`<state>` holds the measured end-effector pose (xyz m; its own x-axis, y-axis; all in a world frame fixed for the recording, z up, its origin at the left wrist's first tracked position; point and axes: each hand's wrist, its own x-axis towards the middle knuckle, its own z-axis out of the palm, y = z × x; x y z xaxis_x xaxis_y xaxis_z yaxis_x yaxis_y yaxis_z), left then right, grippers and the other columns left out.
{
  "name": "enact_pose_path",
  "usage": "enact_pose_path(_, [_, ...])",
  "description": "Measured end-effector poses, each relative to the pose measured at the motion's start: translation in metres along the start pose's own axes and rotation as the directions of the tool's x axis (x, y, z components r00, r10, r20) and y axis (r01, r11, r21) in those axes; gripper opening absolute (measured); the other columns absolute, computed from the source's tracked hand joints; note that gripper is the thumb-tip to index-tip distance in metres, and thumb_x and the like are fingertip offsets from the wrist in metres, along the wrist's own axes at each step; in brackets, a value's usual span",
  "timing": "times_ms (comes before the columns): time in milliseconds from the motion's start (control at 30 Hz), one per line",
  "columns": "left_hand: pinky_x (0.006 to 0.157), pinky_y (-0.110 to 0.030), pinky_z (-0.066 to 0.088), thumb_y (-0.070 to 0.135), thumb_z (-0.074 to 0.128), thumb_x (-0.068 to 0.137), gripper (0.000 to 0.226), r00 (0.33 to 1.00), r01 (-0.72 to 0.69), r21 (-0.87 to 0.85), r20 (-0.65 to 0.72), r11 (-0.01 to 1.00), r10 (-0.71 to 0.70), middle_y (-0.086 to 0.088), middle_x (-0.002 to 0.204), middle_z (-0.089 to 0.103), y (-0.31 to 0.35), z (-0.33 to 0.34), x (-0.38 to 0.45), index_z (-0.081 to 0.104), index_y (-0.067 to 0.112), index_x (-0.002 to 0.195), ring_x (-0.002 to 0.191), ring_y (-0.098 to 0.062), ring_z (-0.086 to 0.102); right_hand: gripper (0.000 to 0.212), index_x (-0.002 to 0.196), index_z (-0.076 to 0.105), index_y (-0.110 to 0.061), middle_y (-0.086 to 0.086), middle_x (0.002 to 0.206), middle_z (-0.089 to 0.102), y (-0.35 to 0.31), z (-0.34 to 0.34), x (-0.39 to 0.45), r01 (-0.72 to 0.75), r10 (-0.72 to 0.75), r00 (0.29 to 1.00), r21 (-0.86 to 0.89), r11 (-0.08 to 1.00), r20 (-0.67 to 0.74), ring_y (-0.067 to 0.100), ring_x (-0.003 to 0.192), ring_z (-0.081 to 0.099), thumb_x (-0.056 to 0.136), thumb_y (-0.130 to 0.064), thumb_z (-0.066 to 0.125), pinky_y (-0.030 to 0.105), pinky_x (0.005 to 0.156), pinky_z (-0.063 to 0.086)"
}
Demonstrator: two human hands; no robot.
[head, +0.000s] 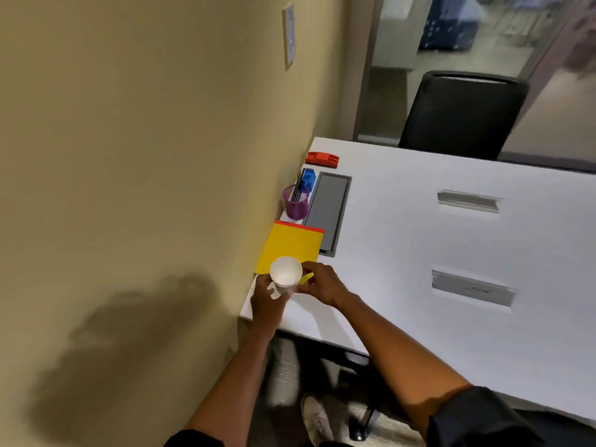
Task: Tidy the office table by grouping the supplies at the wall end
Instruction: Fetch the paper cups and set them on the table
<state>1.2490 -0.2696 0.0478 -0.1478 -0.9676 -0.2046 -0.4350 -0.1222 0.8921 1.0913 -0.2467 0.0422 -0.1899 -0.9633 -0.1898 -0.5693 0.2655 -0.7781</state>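
A white paper cup (285,271) is upright at the near corner of the white table (419,253), beside the wall. My left hand (266,304) wraps around its lower part. My right hand (319,282) touches the cup's right side and pinches a small yellow piece (306,279). Just behind the cup lies a yellow notepad with a red top strip (292,245). Farther along the wall stand a purple mesh pen holder with dark pens (295,203), a blue object (309,179) and a red stapler-like object (322,159).
A grey recessed cable tray (329,211) lies beside the supplies. Two grey tape strips (468,201) (474,288) sit further right on the table. A black chair (461,114) stands at the far end. The beige wall (145,156) is at the left.
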Motion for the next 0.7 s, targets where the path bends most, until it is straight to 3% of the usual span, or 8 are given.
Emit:
enact_pose_path(200, [0.081,-0.031,0.048,0.012,0.084,0.068,0.053,0.977,-0.164,-0.077,0.126,0.984,0.172,-0.002,0.110,0.062,0.035,0.003,-0.035,0.053,0.008,0.111,0.102,-0.023,0.059,0.060,0.125,0.060,-0.017,0.004,0.112,0.068,-0.014,-0.043,-0.059,0.005,-0.008,0.989,-0.024,1.000,-0.145,0.018,0.089,0.068,0.071,-0.034,0.082,0.044,0.086,0.055])
enact_pose_path(367, [0.085,-0.036,0.052,0.018,0.085,0.068,0.058,0.927,-0.300,-0.125,0.195,0.946,0.320,0.001,0.113,0.061,0.071,0.018,-0.066,0.054,0.010,0.117,0.102,-0.019,0.057,0.055,0.121,0.061,-0.014,0.007,0.112,0.067,-0.026,-0.083,-0.116,-0.009,0.005,0.962,-0.013,1.000,-0.272,0.021,0.088,0.068,0.073,-0.030,0.081,0.043,0.086,0.056])
enact_pose_path(567, [0.078,-0.022,0.048,0.019,0.084,0.070,0.058,0.828,-0.400,-0.199,0.339,0.894,0.446,-0.004,0.116,0.065,0.122,0.061,-0.104,0.058,0.009,0.120,0.102,-0.018,0.060,0.049,0.115,0.063,-0.017,0.004,0.107,0.069,-0.020,-0.148,-0.185,-0.088,0.089,0.899,0.022,0.996,-0.429,0.018,0.082,0.069,0.072,-0.031,0.083,0.035,0.083,0.055])
enact_pose_path(700, [0.083,-0.029,0.051,0.027,0.085,0.068,0.059,0.753,-0.448,-0.225,0.427,0.865,0.501,-0.002,0.114,0.066,0.155,0.105,-0.129,0.059,0.012,0.118,0.102,-0.019,0.061,0.050,0.116,0.064,-0.018,0.002,0.106,0.070,-0.002,-0.192,-0.228,-0.131,0.132,0.842,0.040,0.991,-0.523,0.015,0.084,0.068,0.072,-0.032,0.082,0.033,0.083,0.055])
